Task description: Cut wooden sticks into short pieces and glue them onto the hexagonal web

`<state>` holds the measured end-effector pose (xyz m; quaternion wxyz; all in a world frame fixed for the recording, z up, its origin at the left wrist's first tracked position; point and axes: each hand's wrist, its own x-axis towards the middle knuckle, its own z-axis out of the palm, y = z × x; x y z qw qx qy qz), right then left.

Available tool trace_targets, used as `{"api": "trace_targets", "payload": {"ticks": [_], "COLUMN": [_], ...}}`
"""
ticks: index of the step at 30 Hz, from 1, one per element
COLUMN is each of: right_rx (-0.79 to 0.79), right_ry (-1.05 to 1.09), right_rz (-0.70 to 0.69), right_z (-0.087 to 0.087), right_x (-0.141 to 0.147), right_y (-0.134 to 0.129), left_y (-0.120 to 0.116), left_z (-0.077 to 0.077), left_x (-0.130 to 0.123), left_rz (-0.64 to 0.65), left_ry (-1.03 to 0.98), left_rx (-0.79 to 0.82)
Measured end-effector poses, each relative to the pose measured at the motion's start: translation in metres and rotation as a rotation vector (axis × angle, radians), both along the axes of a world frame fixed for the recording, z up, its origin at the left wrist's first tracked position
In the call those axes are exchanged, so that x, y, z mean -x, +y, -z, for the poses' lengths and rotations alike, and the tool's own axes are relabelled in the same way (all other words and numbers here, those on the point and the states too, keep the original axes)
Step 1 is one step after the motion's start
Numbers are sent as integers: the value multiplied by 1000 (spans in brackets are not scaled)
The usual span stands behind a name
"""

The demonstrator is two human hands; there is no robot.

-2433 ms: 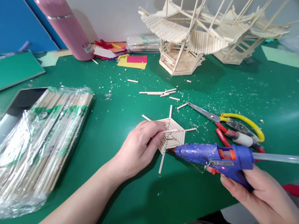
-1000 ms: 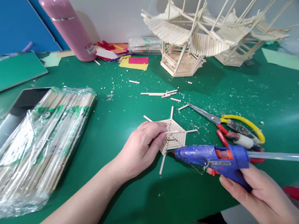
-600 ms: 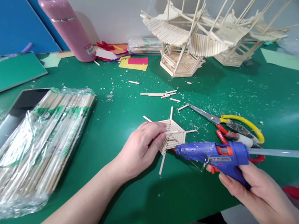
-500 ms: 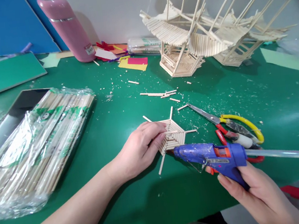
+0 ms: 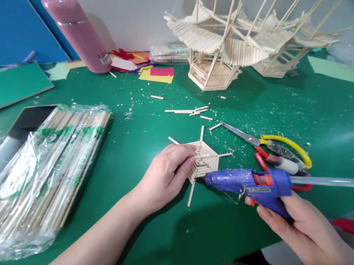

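My left hand (image 5: 170, 167) is closed with thumb and fingers on a hexagonal wooden stick frame (image 5: 211, 159), which lies on the green table. Thin sticks form nested rings in it, and spokes jut out past its corners; my fingers cover its left part. In my right hand (image 5: 300, 225) is a blue glue gun (image 5: 248, 184), its fingers wrapped round the handle. A clear glue stick (image 5: 338, 182) sticks out of the gun's back end. The nozzle points left and sits at the frame's lower edge; whether it touches cannot be made out.
Scissors (image 5: 245, 135) and red- and yellow-handled tools lie right of the frame. Short cut sticks (image 5: 185, 111) are scattered behind it. Wrapped chopsticks (image 5: 55, 164) lie at left on a dark flat device. A pink bottle (image 5: 79, 37) and stick-built pavilion models (image 5: 215, 74) stand at the back.
Almost nothing differs. The whole view has shifted very slightly; both hands, the glue gun and the stick frame keep their places relative to each other.
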<state>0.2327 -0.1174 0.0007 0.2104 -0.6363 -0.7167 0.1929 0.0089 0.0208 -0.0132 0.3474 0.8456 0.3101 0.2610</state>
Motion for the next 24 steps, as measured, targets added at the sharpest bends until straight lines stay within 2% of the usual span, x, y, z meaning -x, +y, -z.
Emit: {"api": "trace_targets", "payload": {"ticks": [24], "right_rx": [6], "right_ry": [70], "right_rz": [-23], "right_z": [0], "right_x": [-1], "right_y": [3], "left_y": [0], "left_z": [1], "left_x": [0], "left_rz": [0], "left_ry": [-4], "left_rx": [6]}}
